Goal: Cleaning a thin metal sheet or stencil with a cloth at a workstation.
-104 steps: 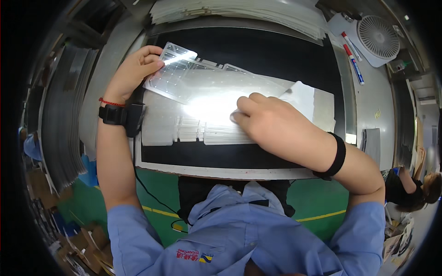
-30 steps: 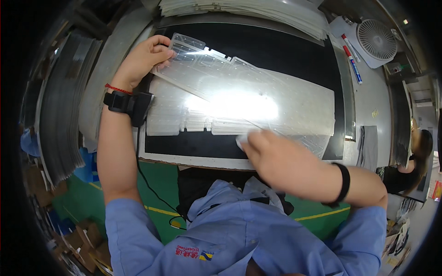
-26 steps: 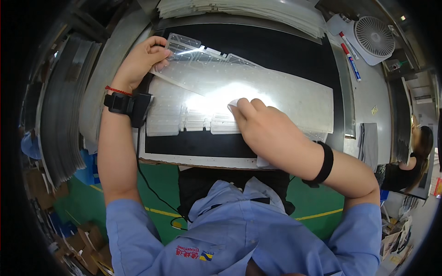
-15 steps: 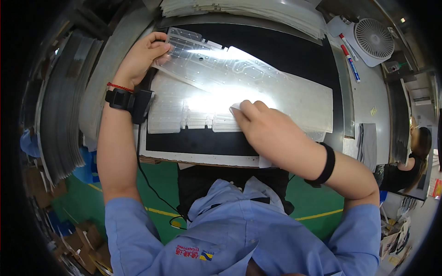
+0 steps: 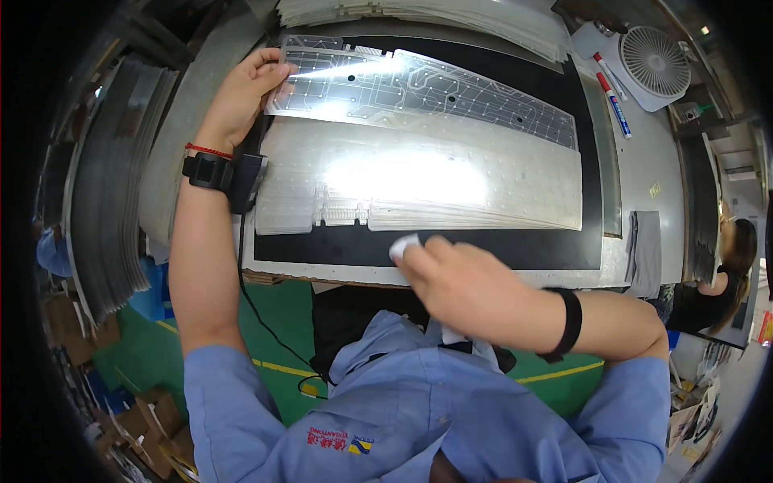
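Observation:
My left hand point(image 5: 245, 95) pinches the left end of a clear plastic sheet printed with circuit lines point(image 5: 475, 98), which looks like a keyboard membrane. That sheet is raised at its held end and reaches across the back of a stack of similar translucent sheets point(image 5: 531, 187). The stack lies on a black mat point(image 5: 515, 251), with glare whitening its middle. My right hand point(image 5: 475, 286) is closed around a small white wipe point(image 5: 403, 245), over the table's front edge and apart from the sheets. Most of the wipe is hidden by my fingers.
A white fan point(image 5: 654, 64) stands back right beside a red-and-blue marker point(image 5: 613, 105). A grey cloth point(image 5: 643, 251) hangs over the right edge. More sheets point(image 5: 427, 14) are piled behind; tall stacks point(image 5: 109, 185) stand left. A person point(image 5: 721, 278) is at far right.
My right hand has come off the sheets toward me with the wipe. The held sheet has swung, its right end moving away from me, showing more of the stack.

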Demonstrator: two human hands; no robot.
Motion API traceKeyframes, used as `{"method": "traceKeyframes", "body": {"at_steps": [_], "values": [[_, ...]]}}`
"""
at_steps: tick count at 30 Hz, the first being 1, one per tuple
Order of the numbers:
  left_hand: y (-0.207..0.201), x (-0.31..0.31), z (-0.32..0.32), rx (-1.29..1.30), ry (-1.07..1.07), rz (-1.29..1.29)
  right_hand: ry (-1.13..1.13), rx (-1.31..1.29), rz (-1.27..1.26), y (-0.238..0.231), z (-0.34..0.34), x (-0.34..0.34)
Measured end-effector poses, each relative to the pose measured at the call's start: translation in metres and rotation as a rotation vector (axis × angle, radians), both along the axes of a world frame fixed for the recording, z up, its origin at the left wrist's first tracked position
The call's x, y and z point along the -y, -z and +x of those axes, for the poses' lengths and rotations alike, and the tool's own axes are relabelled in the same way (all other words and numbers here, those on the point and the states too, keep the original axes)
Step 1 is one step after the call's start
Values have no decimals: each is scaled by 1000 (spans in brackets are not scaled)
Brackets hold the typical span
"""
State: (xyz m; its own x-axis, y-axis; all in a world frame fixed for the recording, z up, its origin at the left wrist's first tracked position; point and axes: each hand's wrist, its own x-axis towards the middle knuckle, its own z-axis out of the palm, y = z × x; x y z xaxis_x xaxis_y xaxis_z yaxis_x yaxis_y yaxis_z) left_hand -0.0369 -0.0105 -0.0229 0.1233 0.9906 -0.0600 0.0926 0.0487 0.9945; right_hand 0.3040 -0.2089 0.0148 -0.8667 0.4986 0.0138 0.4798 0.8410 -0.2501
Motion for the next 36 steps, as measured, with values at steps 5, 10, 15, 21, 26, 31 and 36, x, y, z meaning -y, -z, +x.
{"method": "traceKeyframes", "body": {"at_steps": [5, 10, 15, 21, 26, 31, 36], "values": [[1, 4, 2, 31, -26, 63, 132, 113, -12, -10, 9, -24], [8, -6, -13, 201, 97, 195, -65, -45, 28, 1, 3, -6], [5, -4, -8, 146, 115, 259, 65, -84, 73, 1, 6, -24], [3, 2, -2, 116, 116, 123, 23, -38, 106, 3, 9, -12], [3, 1, -2, 86, 95, 62, 72, -49, 108, -2, 4, -26], [-3, 5, 4, 57, 143, -12, 45, 19, 67, -7, 6, -18], [-15, 15, 16, 45, 46, -136, 45, -77, 68, -2, 4, -21]]}}
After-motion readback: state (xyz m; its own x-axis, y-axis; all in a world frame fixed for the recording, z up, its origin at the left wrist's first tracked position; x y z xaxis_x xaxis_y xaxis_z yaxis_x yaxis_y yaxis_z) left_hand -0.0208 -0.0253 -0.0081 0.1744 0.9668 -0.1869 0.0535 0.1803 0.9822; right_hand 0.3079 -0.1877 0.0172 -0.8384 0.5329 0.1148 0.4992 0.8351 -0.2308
